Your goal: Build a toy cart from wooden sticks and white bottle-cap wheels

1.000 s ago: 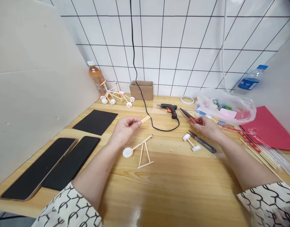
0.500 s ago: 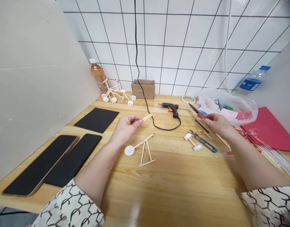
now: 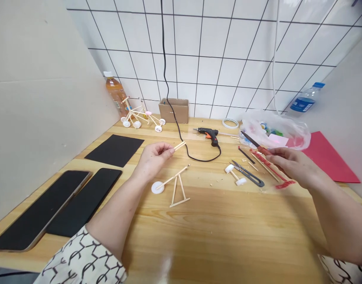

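Note:
My left hand [image 3: 155, 157] pinches two short pale wooden sticks [image 3: 180, 146] between thumb and fingers, their ends pointing right. In my right hand [image 3: 290, 163] is a red-handled tool with a tapered grey blade [image 3: 249, 139]; the blade points up and left, and I cannot tell if it is a file or a knife. Below my left hand lies a stick frame [image 3: 175, 189] with one white wheel [image 3: 157, 187]. Left of my right hand are an axle with two white wheels [image 3: 235, 175] and grey thread snips [image 3: 248, 173].
A black glue gun [image 3: 208, 135] with its cord lies behind. Stick tricycle models [image 3: 139, 114], a tea bottle [image 3: 116, 92] and a cardboard box [image 3: 174, 111] stand at the back. Phones [image 3: 84, 201] lie left, a plastic bag [image 3: 275, 126] and red sheet [image 3: 331, 157] right.
My right hand has moved right and raised the red-handled tool away from the sticks beneath it. The view has shifted slightly; my left hand still holds the two sticks.

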`<state>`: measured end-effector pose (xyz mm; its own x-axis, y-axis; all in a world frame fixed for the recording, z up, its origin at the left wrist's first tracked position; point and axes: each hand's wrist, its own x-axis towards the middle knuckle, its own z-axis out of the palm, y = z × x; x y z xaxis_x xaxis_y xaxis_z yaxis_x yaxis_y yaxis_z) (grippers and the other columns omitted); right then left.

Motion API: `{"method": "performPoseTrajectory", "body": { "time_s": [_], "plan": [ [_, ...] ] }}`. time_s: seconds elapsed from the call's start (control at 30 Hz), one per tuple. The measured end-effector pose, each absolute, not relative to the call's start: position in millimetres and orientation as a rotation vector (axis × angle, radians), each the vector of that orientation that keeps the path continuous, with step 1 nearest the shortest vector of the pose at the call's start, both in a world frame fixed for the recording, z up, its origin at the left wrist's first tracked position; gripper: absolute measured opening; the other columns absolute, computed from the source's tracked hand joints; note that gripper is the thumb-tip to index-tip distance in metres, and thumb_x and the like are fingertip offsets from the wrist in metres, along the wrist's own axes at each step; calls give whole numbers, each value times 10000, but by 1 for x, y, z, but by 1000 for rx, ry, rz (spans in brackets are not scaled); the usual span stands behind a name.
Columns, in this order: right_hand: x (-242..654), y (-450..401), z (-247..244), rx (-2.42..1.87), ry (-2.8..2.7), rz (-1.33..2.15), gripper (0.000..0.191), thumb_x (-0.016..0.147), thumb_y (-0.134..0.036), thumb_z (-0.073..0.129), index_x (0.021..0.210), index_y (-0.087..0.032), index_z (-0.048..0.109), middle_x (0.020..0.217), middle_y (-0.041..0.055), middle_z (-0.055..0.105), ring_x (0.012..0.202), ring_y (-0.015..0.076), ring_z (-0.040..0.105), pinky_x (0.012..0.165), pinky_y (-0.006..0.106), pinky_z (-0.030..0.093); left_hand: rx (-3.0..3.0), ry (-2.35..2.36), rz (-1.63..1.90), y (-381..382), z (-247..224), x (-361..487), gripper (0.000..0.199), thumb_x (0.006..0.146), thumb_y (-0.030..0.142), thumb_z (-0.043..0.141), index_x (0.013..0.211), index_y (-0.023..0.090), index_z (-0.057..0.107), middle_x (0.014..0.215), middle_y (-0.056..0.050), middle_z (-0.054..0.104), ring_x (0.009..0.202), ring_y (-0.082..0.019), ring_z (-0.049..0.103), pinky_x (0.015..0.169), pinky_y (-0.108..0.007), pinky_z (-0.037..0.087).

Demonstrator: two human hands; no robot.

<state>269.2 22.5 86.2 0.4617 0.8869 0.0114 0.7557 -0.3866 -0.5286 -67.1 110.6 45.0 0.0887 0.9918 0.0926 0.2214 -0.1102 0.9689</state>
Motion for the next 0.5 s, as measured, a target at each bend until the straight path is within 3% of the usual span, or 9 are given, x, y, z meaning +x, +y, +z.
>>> {"method": "performPoseTrajectory", "body": {
  "time_s": [0.1, 0.23, 0.5],
  "plan": [
    [277, 0, 79, -2287, -1299, 480, 309, 727, -409, 538, 948, -207, 614, 878, 84, 673, 822, 253, 589, 674, 332, 430, 1480, 1266, 1108, 111, 45, -67, 144, 599, 284, 680, 632, 150, 638, 567, 21, 579, 547, -99, 487, 576, -216, 386],
    [284, -36, 65, -2249, -1323, 524, 248, 716, -404, 544, 899, -247, 602, 1051, 102, 665, 989, 302, 585, 775, 360, 448, 1472, 1271, 1106, 111, 46, -66, 116, 603, 261, 675, 625, 152, 642, 558, 22, 576, 543, -98, 485, 570, -213, 382],
    [286, -75, 38, -2354, -1345, 572, 276, 755, -479, 477, 942, -289, 550, 1034, 97, 672, 1009, 312, 591, 806, 392, 458, 1437, 1303, 1096, 108, 50, -63, 84, 597, 228, 675, 608, 151, 644, 549, 24, 571, 538, -93, 471, 563, -208, 372]
  ]
}}
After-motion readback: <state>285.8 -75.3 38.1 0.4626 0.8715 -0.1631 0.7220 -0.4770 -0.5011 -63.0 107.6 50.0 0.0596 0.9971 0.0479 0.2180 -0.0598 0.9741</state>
